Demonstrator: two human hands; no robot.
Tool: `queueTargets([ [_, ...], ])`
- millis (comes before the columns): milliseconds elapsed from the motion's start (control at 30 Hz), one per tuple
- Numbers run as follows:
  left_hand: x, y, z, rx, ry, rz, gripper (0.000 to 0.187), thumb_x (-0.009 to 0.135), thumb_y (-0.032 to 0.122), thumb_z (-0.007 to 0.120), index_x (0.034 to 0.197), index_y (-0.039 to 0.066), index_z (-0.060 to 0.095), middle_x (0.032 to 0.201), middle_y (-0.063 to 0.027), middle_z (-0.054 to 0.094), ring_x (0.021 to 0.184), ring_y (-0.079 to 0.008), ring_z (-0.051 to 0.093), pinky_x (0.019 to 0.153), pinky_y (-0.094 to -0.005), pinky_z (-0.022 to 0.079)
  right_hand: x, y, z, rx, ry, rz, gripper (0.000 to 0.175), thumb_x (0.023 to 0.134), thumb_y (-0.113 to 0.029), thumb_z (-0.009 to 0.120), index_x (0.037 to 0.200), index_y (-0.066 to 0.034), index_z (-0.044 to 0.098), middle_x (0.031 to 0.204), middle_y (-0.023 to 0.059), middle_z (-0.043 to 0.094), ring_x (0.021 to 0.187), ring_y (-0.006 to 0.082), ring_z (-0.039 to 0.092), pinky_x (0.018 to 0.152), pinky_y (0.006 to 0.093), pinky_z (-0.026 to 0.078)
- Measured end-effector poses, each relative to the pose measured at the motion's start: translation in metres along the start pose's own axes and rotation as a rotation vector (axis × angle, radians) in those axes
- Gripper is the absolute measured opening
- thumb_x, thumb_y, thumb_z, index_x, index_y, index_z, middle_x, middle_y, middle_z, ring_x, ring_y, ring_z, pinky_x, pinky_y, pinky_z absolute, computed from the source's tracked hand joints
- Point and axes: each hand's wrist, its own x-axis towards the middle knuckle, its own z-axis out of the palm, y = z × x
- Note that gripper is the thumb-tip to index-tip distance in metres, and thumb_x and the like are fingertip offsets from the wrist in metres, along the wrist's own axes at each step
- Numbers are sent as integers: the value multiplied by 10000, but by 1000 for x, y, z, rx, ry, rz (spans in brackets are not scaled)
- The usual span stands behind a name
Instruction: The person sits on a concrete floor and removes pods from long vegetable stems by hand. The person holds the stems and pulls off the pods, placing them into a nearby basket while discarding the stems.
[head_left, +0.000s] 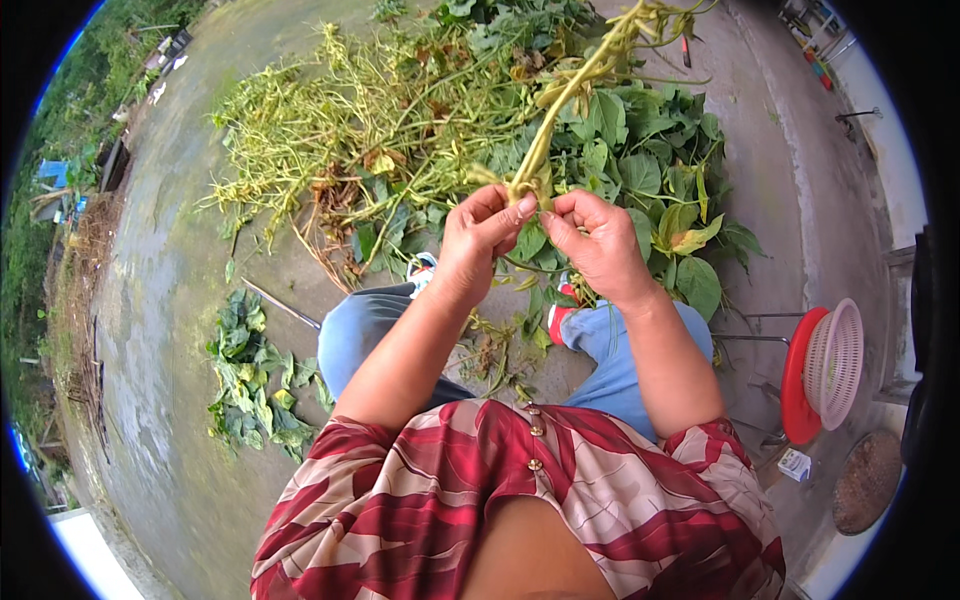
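Note:
My left hand (480, 244) grips the lower end of a yellow-green soybean stalk (559, 120), between thumb and fingers. The stalk rises away from me to the upper right, with clusters of fuzzy pods towards its far end. Close beside it, my right hand (600, 244) pinches a bean pod (545, 193) at the stalk's base between thumb and forefinger. Beyond both hands lies a heap of stripped-looking stalks (322, 142), and broad green bean leaves (641, 172) are piled to its right. Fallen pods and plant scraps (495, 352) lie between my feet.
On my right, a pink plastic colander (836, 367) sits on a red-topped stool (799, 375). A small box (794, 465) and a round brown object (868, 484) are behind it. Leaves (255, 375) and a thin stick (281, 302) lie on the concrete ground (165, 300) at left.

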Motion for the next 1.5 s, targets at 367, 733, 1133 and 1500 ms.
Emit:
queueTargets([
  [367, 2, 0, -17, 47, -3, -164, 191, 877, 250, 767, 848, 80, 685, 647, 74, 513, 558, -35, 364, 514, -228, 253, -12, 7, 25, 109, -12, 35, 85, 960, -96, 635, 938, -15, 620, 667, -42, 513, 574, 19, 425, 491, 204, 351],
  [733, -2, -9, -38, 50, 3, -118, 192, 923, 249, 715, 887, 63, 684, 670, 66, 542, 565, -30, 377, 517, -220, 261, -15, 21, 38, 366, -47, 296, 147, 958, -123, 629, 1030, 0, 662, 716, -20, 562, 553, 20, 426, 473, 188, 339],
  [1133, -4, -10, -37, -144, -153, -229, 200, 945, 244, 679, 879, 59, 643, 660, 65, 474, 554, -41, 343, 506, -215, 244, -12, 24, 26, 852, -194, 449, 31, 897, -19, 615, 880, 6, 618, 727, -19, 588, 611, 39, 507, 527, 197, 403],
  [1500, -7, -8, -32, 182, -136, -143, 265, 860, 258, 778, 956, 21, 710, 732, 29, 599, 605, -33, 438, 523, -211, 304, -18, 24, 32, -141, 113, -33, 97, 886, -36, 619, 963, 17, 642, 725, -24, 570, 615, 48, 507, 547, 226, 434],
])
